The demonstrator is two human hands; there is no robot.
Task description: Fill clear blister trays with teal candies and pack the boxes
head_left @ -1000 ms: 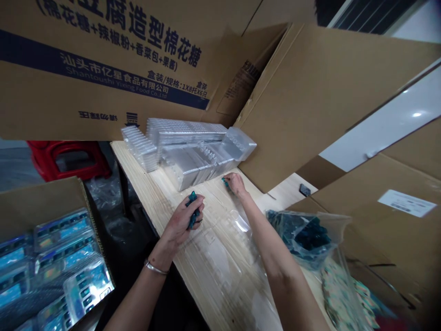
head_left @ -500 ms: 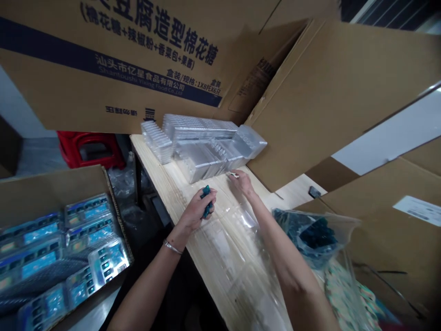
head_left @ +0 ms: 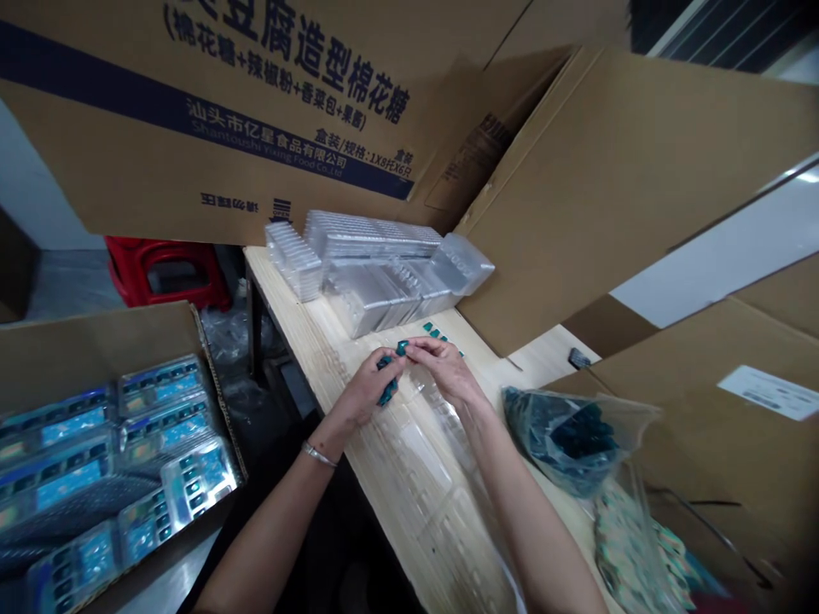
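Head: teal piece (head_left: 402, 348) in right fingers (head_left: 420, 344).

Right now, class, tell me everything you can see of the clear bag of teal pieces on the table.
The bag looks like thin, see-through plastic, creased, with its mouth open and a loose flap flaring to the right. Dark teal pieces show inside. It lies slumped on the wooden table, to the right of the person's right forearm, with brown cardboard behind it. Whether it touches either is unclear.
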